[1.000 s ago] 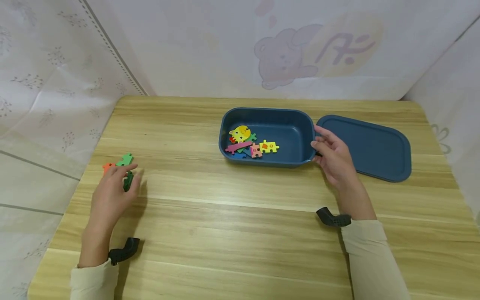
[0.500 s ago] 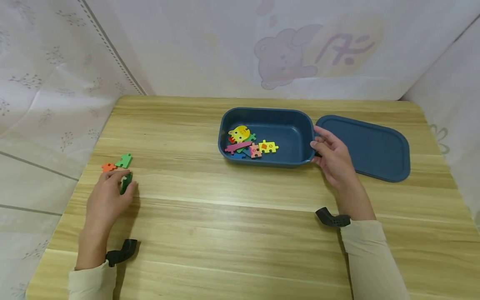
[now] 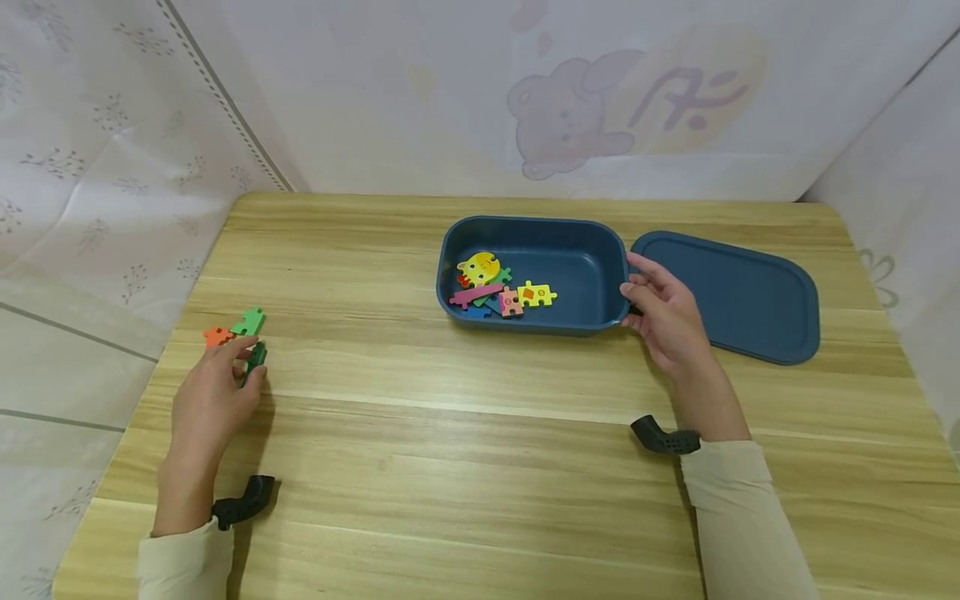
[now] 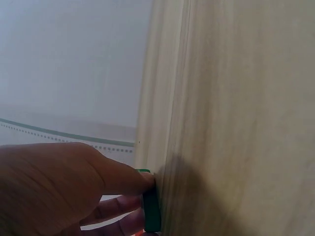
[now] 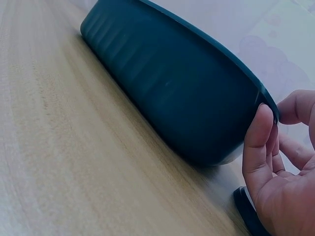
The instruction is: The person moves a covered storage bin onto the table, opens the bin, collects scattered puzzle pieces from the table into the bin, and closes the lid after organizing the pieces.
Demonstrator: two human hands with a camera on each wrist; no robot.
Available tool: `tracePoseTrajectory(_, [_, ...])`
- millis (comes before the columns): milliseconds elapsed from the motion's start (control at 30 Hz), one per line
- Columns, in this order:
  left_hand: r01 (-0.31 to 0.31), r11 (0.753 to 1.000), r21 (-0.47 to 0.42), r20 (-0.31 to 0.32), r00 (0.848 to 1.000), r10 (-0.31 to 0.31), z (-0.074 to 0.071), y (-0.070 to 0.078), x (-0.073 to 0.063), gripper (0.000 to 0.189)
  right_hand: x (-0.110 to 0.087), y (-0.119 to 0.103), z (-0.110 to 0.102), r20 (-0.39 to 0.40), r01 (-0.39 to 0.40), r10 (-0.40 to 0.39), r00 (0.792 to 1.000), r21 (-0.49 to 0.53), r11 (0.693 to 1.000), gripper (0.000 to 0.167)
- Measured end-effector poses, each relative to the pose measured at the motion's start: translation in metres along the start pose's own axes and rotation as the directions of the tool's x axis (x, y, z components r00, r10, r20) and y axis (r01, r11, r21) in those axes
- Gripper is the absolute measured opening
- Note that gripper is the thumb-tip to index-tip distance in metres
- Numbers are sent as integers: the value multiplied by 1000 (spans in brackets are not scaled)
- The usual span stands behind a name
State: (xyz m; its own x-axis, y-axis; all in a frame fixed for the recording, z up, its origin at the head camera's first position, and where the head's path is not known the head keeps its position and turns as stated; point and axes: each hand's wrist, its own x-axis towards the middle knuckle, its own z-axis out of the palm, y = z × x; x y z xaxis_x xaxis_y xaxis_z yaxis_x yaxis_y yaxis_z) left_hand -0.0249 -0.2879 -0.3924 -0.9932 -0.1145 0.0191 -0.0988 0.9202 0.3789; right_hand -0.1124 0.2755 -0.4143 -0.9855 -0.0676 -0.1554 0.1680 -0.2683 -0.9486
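Note:
My left hand [image 3: 212,400] pinches a dark green puzzle piece [image 3: 257,356] between thumb and fingers at the table's left side. The left wrist view shows the thumb along the edge of this green piece [image 4: 152,211]. Just beyond the fingers lie an orange puzzle piece [image 3: 217,335] and a light green puzzle piece [image 3: 249,321]. My right hand [image 3: 670,327] grips the right end of a dark blue box [image 3: 588,279]. In the right wrist view, fingers and thumb hold the rim of the box [image 5: 172,83].
Several colourful puzzle pieces lie in the left half of the box, among them a yellow animal-face piece [image 3: 480,268] and a yellow piece [image 3: 537,293]. A dark blue lid [image 3: 738,296] lies right of the box on the wooden table [image 3: 450,467]. Patterned cloth [image 3: 420,100] hangs behind.
My left hand has drawn slightly back and left, its thumb and fingers closing on the dark green piece, uncovering more of the orange piece. The right hand and box stay put.

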Motion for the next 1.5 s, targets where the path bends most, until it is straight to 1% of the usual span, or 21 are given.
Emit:
tracePoseTrajectory(133, [5,1000,13,2,1000,-5,-1,-1,2,43,0,0,0,2,0,0,1000,-2,1000,63])
tracePoseTrajectory(367, [14,1000,10,-7,1000,-14,-1,-2,3,39,0,0,1,-10,-5,5,1000,-15,1000,63])
tracePoseTrajectory(500, [16,1000,10,-14,1000,-16,-1,-2,3,41,0,-1,2,-16,-5,5,1000,-13,1000,63])
tracePoseTrajectory(800, [20,1000,-1,-42,999,-20,-3,4,4,44,0,1,-1,-9,-9,9,1000,-5,1000,63])
tracePoseTrajectory(967, [19,1000,-8,-38,999,-20,-3,8,4,43,1,1,-1,-7,-7,7,1000,-10,1000,63])
tracePoseTrajectory(1300, [11,998,-68,-3,1000,-11,-2,11,5,42,-1,-1,1,-14,-16,16,1000,-8,1000,63])
tracePoseTrajectory(1400, [-2,996,-90,4,1000,2,-3,12,6,43,-1,-1,2,-10,-16,16,1000,-10,1000,63])
tracePoseTrajectory(1500, [-28,992,-119,5,1000,29,-4,13,7,44,-1,-1,2,-12,-17,17,1000,-18,1000,63])
